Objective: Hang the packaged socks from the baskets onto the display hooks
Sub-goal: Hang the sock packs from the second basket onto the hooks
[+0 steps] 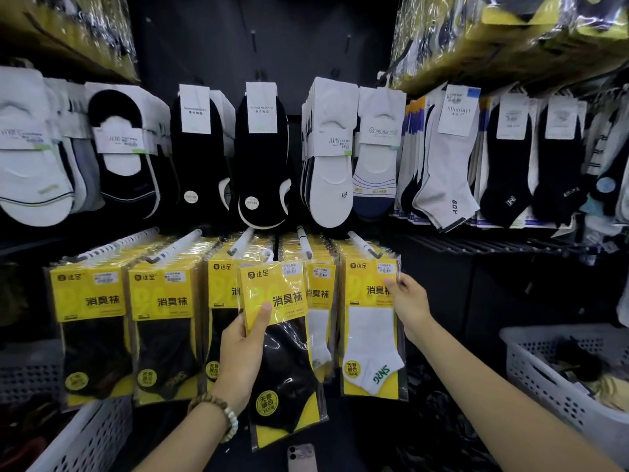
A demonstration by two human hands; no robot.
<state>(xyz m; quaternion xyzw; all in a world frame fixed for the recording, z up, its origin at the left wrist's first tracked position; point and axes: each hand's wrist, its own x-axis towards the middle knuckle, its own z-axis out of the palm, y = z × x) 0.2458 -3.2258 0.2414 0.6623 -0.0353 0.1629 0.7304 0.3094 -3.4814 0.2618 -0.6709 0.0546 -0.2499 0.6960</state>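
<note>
Packaging sits firmly in our left hand (243, 352): the thumb presses the yellow card of the pack of black socks (289, 362) and the fingers curl behind its left edge. The pack stands nearly upright, long axis vertical, with its white plastic hanger (267, 256) at the top.

Just above that pack and slightly to its left, the display hook (242, 240) juts toward us. Its tip is close to the hanger but not yet through it. The packs already on this hook, half hidden behind our pack, look to hold black socks too, so we judge it the right target. The left hand is the nearer one, and the move calls for a short lift up and left, then a push back along the prong.

Right of our pack, the neighbouring hook (304, 241) carries white socks and crowds the hanger closely; we could snag it by mistake. Further right, our right hand (408, 303) pinches the upper right edge of the front white-sock pack (371, 335), well apart from the left hand.

Below and far right of our pack stands a white basket (520, 338) with more stock, a second basket (92, 434) sits below left, and a phone (301, 456) lies directly beneath.
</note>
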